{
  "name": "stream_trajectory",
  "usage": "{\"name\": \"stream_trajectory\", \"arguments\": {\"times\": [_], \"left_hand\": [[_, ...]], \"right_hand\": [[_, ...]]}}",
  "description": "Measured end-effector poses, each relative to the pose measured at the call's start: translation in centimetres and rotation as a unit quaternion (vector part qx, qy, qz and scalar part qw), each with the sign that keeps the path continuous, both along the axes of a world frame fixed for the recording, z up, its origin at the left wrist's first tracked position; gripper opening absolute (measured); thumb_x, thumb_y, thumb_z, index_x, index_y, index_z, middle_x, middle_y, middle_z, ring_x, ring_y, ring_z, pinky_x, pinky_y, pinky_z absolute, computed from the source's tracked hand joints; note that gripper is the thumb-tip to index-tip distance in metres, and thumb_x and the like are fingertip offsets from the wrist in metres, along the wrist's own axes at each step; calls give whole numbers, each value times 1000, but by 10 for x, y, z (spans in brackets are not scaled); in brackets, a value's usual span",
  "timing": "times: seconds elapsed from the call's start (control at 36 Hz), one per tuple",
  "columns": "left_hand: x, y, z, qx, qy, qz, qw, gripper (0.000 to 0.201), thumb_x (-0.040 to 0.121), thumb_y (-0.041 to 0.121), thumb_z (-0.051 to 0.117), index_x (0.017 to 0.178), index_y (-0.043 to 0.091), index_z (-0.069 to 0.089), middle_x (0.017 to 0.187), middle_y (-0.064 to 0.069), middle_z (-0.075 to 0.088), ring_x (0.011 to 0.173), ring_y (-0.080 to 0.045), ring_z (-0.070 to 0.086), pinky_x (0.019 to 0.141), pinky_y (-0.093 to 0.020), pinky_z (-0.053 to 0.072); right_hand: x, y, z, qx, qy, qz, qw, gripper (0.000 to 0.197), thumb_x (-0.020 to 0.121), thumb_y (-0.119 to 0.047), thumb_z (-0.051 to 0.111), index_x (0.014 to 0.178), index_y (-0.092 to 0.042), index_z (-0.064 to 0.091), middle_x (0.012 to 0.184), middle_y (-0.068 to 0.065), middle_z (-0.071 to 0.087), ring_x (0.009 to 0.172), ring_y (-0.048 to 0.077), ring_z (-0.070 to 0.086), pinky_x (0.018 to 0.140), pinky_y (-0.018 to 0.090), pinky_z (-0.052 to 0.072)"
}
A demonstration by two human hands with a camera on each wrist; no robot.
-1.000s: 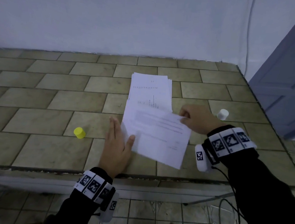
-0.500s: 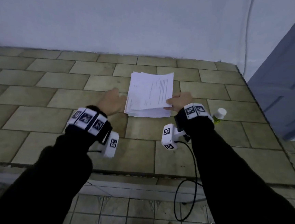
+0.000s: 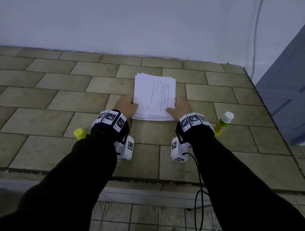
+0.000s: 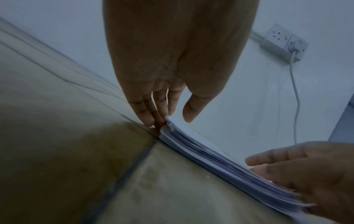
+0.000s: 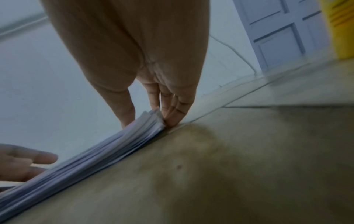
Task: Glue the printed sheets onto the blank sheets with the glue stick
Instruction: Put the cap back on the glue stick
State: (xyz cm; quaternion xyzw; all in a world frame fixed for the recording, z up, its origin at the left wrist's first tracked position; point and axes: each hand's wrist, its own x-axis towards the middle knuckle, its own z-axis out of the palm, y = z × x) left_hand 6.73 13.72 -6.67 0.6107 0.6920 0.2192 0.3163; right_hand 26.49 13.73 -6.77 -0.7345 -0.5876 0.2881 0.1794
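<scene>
Countertop (image 3: 37, 120) carries the paper stack (image 3: 154, 97) dead centre, long axis running away from the person. Left hand (image 3: 126, 104) and right hand (image 3: 181, 107) bracket its near side edges, fingers straight, thumbs on top. Glue stick (image 3: 223, 123) stands uncapped just beyond the right wrist, so right hand is nearer; yellow cap (image 3: 79, 134) by the left sleeve.

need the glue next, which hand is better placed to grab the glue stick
Right. The glue stick stands just right of the right hand, while the left hand is across the paper stack.

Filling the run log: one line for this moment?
left hand: squaring white paper stack | right hand: same | yellow glue stick: upright, untouched
</scene>
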Motion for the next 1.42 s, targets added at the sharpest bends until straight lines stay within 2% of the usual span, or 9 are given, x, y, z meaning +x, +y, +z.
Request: {"name": "stream_trajectory", "arguments": {"times": [0.17, 0.22, 0.39, 0.53, 0.78, 0.94, 1.08, 1.28, 1.42], "left_hand": [[0, -3, 0, -7, -119, 59, 991, 17, 98, 10, 47, 90, 24, 51, 92, 10, 45, 100, -17, 44, 77, -20, 44], [-2, -3, -1, -39, -187, 86, 978, 13, 96, 10, 48, 91, 22, 52, 93, 4, 52, 100, -21, 52, 96, -37, 48], [-6, -23, -6, -80, -291, 93, 949, 43, 100, 13, 47, 142, 8, 38, 118, -12, 61, 106, -24, 60, 92, -37, 49], [-9, -54, -16, -66, -324, 95, 939, 42, 102, 14, 48, 142, 8, 39, 128, -11, 58, 115, -23, 59, 76, -24, 50], [-13, -81, -24, -29, -323, 84, 942, 32, 103, 17, 49, 134, 8, 51, 126, -4, 63, 112, -15, 62, 87, -25, 51], [-13, -81, -21, -36, -323, 70, 943, 28, 103, 16, 48, 129, 8, 53, 120, -1, 66, 102, -7, 64, 79, -19, 52], [-14, -80, -22, -42, -328, 75, 941, 27, 103, 17, 49, 128, 8, 55, 116, 1, 67, 99, -6, 65, 78, -19, 51], [-15, -78, -23, -45, -327, 83, 940, 29, 103, 18, 50, 129, 7, 53, 121, -3, 66, 107, -13, 65, 81, -23, 52], [-16, -80, -20, -22, -323, 92, 942, 25, 103, 19, 50, 125, 10, 56, 120, -4, 66, 107, -13, 64, 81, -23, 53]], "right_hand": [[10, -6, 3, -4, 63, -6, 998, 55, 91, -11, 61, 139, -2, 36, 134, 13, 55, 119, 27, 55, 92, 30, 43], [12, -9, 2, -8, 101, -7, 995, 58, 89, -7, 63, 140, -3, 35, 133, 13, 57, 119, 27, 56, 96, 34, 46], [17, -29, -5, -3, 147, 5, 989, 58, 87, -5, 64, 138, -4, 37, 130, 12, 58, 120, 27, 57, 100, 41, 47], [22, -56, -9, 0, 139, 23, 990, 56, 91, -9, 61, 140, -6, 35, 137, 14, 52, 121, 25, 54, 100, 34, 45], [21, -83, -4, 12, 94, 49, 994, 53, 93, -18, 59, 140, -9, 37, 142, 9, 46, 129, 22, 45, 108, 36, 38], [31, -95, 33, 270, 23, 36, 962, 37, 89, -10, 60, 125, -10, 53, 130, 6, 52, 123, 20, 45, 99, 18, 27], [66, -99, 49, 419, -54, -61, 904, 48, 81, -17, 67, 126, -8, 52, 133, 10, 51, 125, 26, 44, 106, 35, 32], [102, -101, 35, 204, 54, -161, 964, 86, 74, -24, 82, 140, -3, 33, 138, 15, 44, 126, 30, 44, 98, 37, 38], [111, -107, 23, 77, 59, -156, 983, 62, 81, -18, 76, 132, -5, 43, 118, 12, 53, 107, 28, 52, 80, 31, 37]]}}
